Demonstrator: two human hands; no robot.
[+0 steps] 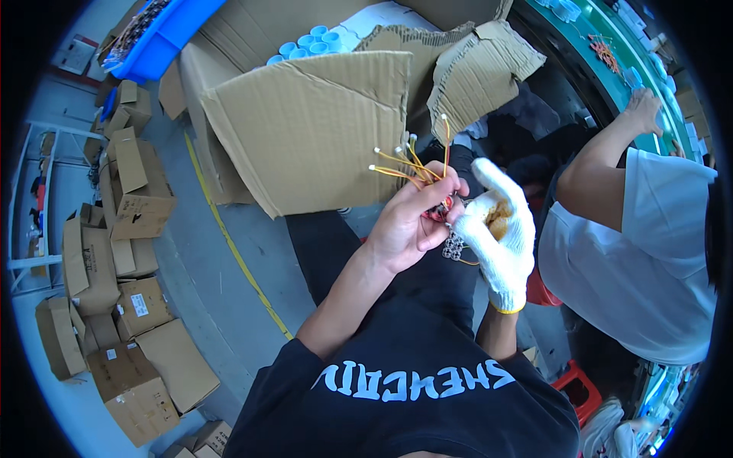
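My left hand (408, 217), bare, is closed around a bundle of small wired parts. Thin yellow-orange wires (416, 164) with white plug ends fan out above its fingers. Small red and black pieces (438, 211) show between the fingertips. Just below them hangs a cluster of small shiny metallic round parts (453, 246). My right hand (504, 237) wears a white knitted glove with a brown-stained palm. Its thumb is beside the bundle, at the left fingertips, while another finger stretches upward, apart from the thumb. Whether the glove touches the parts is hard to make out.
A large open cardboard box (313, 130) stands ahead, with light-blue cups (311, 43) inside. A blue bin (164, 38) is at far left, above stacked cartons (130, 382). On the right, a co-worker in a white shirt (626, 252) reaches to a green conveyor (603, 65). A red stool (578, 391) is behind.
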